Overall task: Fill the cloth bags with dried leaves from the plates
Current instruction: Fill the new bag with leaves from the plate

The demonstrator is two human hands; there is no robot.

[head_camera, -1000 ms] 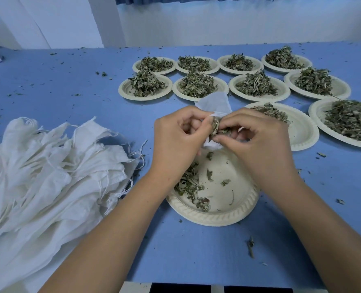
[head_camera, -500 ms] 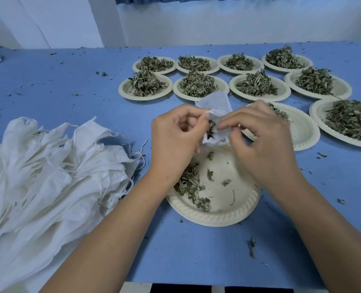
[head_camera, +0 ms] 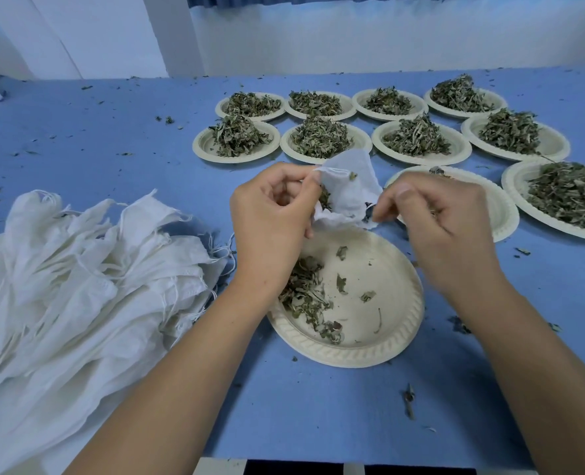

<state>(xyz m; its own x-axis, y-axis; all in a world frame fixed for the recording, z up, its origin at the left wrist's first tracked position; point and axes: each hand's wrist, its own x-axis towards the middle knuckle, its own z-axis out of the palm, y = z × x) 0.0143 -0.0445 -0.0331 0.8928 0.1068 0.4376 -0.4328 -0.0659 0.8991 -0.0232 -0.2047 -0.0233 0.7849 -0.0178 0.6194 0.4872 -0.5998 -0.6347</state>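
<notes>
A person's left hand [head_camera: 270,228] and right hand [head_camera: 445,234] hold a small white cloth bag [head_camera: 349,190] above the far edge of the near plate [head_camera: 370,341] on a blue table [head_camera: 112,132]. The left hand's fingers are curled, with thumb and fingertips pinching the left side of the bag's mouth; dried leaves [head_camera: 324,200] show dark inside the opening. The right hand, slightly blurred, has thumb and forefinger closed together on the bag's lower right edge, its other fingers curled below. The near plate carries a thin scatter of leaf remnants [head_camera: 305,296], mostly on its left side, partly under the left wrist. Just beyond the right hand lies a nearly bare plate [head_camera: 497,214], and to its right a leaf-covered plate [head_camera: 572,197] at the frame's edge. Farther back stand two rows of heaped plates [head_camera: 322,137]. A pile of white cloth bags [head_camera: 78,286] with loose drawstrings fills the near left of the table, and leaf crumbs dot the blue surface.
</notes>
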